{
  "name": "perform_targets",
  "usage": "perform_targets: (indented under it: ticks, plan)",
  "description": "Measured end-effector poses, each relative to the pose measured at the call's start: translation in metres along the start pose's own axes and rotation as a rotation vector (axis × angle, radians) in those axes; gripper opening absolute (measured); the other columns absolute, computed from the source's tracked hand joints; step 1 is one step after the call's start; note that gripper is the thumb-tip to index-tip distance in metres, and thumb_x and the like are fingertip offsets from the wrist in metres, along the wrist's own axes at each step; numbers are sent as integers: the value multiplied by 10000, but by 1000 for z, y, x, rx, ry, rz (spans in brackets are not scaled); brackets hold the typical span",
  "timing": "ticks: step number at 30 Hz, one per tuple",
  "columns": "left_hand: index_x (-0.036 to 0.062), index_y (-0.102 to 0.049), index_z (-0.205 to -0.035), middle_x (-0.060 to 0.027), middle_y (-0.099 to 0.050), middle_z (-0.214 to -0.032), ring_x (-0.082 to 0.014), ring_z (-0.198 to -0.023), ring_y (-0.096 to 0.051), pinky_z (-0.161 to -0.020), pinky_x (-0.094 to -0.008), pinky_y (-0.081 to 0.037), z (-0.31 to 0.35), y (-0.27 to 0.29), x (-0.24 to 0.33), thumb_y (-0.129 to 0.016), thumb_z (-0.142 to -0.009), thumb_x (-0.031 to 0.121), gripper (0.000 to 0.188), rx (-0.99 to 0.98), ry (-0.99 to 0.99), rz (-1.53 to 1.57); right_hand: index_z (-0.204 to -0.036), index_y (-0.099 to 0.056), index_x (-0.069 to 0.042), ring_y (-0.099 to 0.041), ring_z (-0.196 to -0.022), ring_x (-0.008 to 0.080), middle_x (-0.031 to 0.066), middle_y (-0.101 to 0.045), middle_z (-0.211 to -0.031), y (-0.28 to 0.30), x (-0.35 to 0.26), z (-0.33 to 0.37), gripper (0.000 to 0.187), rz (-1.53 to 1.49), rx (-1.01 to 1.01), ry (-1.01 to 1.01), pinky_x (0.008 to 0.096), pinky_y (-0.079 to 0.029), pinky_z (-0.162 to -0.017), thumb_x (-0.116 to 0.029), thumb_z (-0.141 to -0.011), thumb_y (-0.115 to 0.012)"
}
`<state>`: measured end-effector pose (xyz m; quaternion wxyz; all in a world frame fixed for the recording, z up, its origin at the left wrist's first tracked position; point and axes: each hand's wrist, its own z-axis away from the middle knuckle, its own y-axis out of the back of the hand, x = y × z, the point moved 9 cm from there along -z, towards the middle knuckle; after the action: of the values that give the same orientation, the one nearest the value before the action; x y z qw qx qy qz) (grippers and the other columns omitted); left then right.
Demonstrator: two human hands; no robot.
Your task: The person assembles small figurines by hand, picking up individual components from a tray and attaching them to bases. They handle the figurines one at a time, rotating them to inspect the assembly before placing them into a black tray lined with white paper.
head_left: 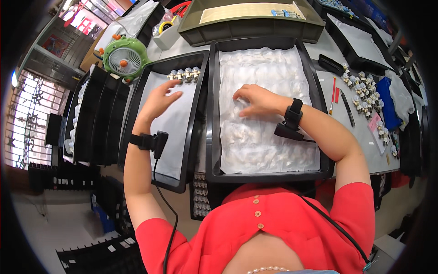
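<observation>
My left hand (159, 99) hovers over the left black tray (194, 132), thumb and index apart and nothing held. Just beyond its fingertips, several small figurines (187, 74) with pale heads line the far end of that tray, on a white sheet (171, 141). My right hand (261, 100) is over the middle black tray (269, 177), its thumb and curled fingers apart, close to a crinkled, translucent white sheet (269, 150). Lumpy shapes show in rows beneath that sheet, too veiled to make out. Whether the right fingertips touch the sheet, I cannot tell.
Loose figurines (365, 93) lie in a heap at the right, beside a blue box (388, 102). A brush (332, 96) and a black pen (347, 107) lie nearer. A green fan (124, 59) stands behind the left tray, an olive crate (251, 27) at the back.
</observation>
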<state>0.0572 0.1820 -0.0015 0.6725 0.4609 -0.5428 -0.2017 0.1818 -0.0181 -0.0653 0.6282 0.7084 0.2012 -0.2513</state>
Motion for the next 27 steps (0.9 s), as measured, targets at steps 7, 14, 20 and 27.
perform_targets:
  ticks: [7, 14, 20, 27]
  plan:
    - [98, -538, -1251, -102, -602, -1172, -228, -1080, -551, -896, -361, -428, 33, -35, 129, -648, -841, 239, 447, -160, -329, 82, -1017, -562, -94, -524, -962, 293, 128, -499, -1060, -9, -2, 8, 388, 32, -65, -75, 371, -446, -817, -198, -690, -743]
    - [94, -503, -1284, -131, -590, -1187, -273, -1033, -565, -890, -355, -440, 36, -61, 144, -648, -847, 257, 488, -323, -330, 101, -803, -587, -60, -557, -878, 302, 134, -551, -889, -4, 3, 3, 158, -12, 2, -36, 386, -446, -747, -176, -740, -673]
    - [89, -446, -1330, -123, -557, -1240, -260, -1048, -557, -910, -357, -433, 31, -65, 131, -663, -835, 300, 580, -273, -270, 151, -806, -580, -30, -599, -730, 316, 144, -623, -790, 80, 14, 10, 149, -124, 532, -88, 371, -471, -654, -167, -787, -635]
    - [135, -135, -1463, -205, -388, -1389, -299, -1134, -510, -898, -339, -431, 21, -58, 126, -754, -728, 173, 962, -33, -212, 330, -892, -559, -24, -598, -705, 165, 92, -622, -763, 63, -23, 7, 167, -406, 462, 92, 302, -470, -649, -175, -848, -615]
